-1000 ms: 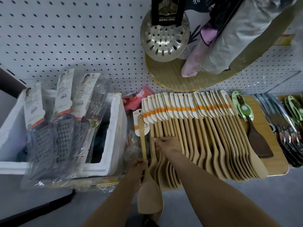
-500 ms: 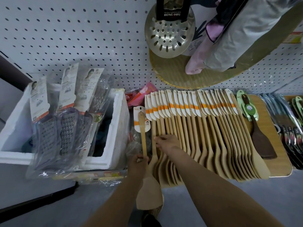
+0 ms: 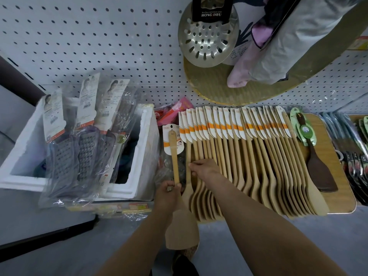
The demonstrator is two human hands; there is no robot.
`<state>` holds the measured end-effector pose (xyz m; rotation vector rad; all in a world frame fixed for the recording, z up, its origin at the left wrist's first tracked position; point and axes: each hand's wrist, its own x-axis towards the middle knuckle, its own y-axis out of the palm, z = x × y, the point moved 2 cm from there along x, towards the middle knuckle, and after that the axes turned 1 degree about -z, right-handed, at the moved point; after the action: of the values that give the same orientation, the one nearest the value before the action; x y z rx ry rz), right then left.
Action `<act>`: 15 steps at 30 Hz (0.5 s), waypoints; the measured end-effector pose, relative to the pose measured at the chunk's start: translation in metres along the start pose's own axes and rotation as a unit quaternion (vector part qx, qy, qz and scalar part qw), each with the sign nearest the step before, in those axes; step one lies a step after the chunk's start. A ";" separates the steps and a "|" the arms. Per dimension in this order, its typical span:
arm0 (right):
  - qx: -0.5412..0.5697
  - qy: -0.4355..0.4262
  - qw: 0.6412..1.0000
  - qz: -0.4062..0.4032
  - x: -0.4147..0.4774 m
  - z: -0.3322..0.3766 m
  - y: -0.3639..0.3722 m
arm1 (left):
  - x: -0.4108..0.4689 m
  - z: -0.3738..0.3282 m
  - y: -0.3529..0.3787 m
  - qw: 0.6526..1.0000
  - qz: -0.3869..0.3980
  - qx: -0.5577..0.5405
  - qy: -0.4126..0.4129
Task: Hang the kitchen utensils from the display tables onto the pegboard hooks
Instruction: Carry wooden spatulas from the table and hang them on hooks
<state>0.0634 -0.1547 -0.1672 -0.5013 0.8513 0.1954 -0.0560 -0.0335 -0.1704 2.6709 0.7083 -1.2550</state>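
Wooden spatula [image 3: 182, 229] in left hand [image 3: 168, 193]; right hand [image 3: 203, 169] curls onto spatula row [image 3: 258, 166]

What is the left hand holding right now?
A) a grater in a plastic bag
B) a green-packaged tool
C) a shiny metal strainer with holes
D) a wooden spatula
D: the left hand grips the thin handle of a wooden spatula, with its wide blade pointing back toward the person.
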 end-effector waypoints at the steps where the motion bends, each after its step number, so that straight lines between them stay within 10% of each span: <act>1: -0.005 -0.004 1.000 0.005 0.000 0.000 0.002 | -0.002 -0.001 0.000 1.000 -0.001 -0.001 0.000; 15: 0.116 0.077 0.988 0.070 -0.009 0.003 -0.012 | -0.017 -0.022 -0.001 0.997 0.027 -0.057 -0.041</act>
<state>0.0636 -0.1634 -0.1545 -0.2412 1.0470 0.1853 -0.0506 -0.0327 -0.1429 2.5140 0.6712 -1.2629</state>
